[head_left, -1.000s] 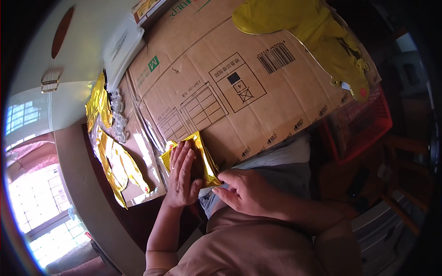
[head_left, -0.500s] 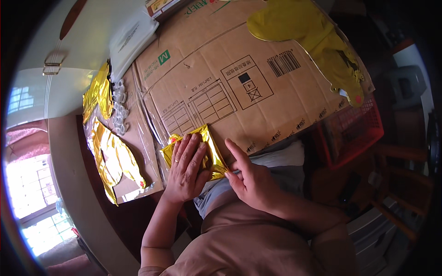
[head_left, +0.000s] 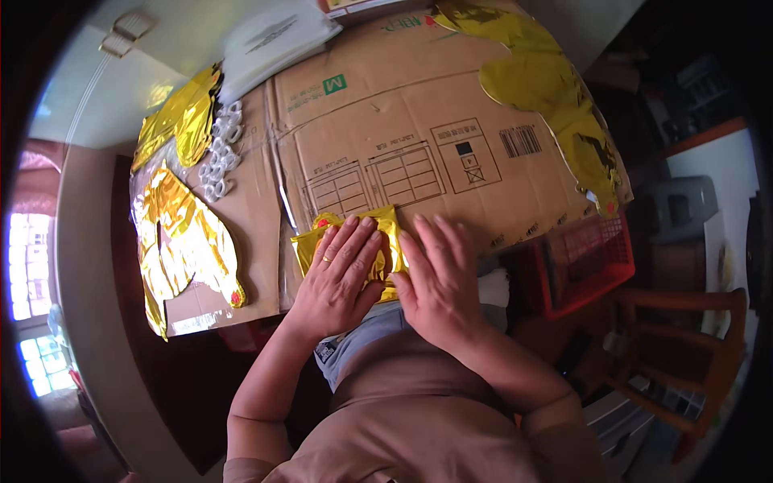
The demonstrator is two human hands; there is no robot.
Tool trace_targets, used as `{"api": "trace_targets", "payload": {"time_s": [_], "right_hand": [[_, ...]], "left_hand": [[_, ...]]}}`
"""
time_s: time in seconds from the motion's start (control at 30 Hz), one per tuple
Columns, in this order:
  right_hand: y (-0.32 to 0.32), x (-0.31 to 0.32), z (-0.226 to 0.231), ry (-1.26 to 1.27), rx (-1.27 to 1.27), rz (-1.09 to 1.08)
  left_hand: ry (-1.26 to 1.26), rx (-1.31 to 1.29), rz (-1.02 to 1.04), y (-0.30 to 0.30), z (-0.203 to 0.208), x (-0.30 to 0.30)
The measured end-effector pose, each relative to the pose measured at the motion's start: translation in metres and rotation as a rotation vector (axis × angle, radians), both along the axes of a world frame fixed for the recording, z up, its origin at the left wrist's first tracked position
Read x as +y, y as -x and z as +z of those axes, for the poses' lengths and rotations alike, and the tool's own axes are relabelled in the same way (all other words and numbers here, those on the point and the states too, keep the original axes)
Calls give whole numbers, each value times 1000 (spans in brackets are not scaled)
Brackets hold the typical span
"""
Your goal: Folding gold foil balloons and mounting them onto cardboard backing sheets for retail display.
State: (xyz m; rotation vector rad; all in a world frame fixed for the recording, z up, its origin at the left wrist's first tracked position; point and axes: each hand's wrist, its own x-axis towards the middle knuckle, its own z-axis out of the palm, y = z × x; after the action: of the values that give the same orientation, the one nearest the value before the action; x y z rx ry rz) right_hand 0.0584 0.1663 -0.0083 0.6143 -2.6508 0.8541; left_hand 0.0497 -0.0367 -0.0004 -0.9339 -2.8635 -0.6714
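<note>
A folded gold foil balloon point(head_left: 390, 225) lies at the near edge of the cardboard, with a small red spot at its far left corner. My left hand point(head_left: 338, 278) rests flat on top of it, fingers stretched out and side by side, hiding much of the foil. My right hand point(head_left: 443, 282) is at the balloon's right edge. Its fingers are extended over the cardboard, and its thumb points toward the foil. Whether that thumb touches the foil or only hovers there I cannot tell.
Flattened cardboard point(head_left: 338, 129) covers the table. Unfolded gold foil balloons lie at the left point(head_left: 189, 241), far left point(head_left: 181, 121) and right point(head_left: 555, 88). White plastic rings point(head_left: 221, 157) and clear bags point(head_left: 274, 44) are at the left. A red basket point(head_left: 592, 266) and wooden chair point(head_left: 684, 302) stand right.
My right hand has turned flatter and its fingers have come down along the foil's right edge, no longer pinching the near corner. My left hand stays on the balloon. The view has shifted.
</note>
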Motion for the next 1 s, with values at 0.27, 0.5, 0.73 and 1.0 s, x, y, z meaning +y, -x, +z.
{"api": "trace_targets", "payload": {"time_s": [0.27, 0.5, 0.73, 1.0], "right_hand": [[0, 1, 11, -74, 14, -122], [-2, -6, 8, -216, -43, -157], [-4, -9, 8, -313, 10, -155], [1, -9, 14, -167, 214, -54]], "left_hand": [[-79, 27, -4, -3, -2, -5], [-26, 90, -9, -5, -8, -6], [47, 78, 9, -6, -9, -5], [50, 90, 13, -6, -11, -4]]}}
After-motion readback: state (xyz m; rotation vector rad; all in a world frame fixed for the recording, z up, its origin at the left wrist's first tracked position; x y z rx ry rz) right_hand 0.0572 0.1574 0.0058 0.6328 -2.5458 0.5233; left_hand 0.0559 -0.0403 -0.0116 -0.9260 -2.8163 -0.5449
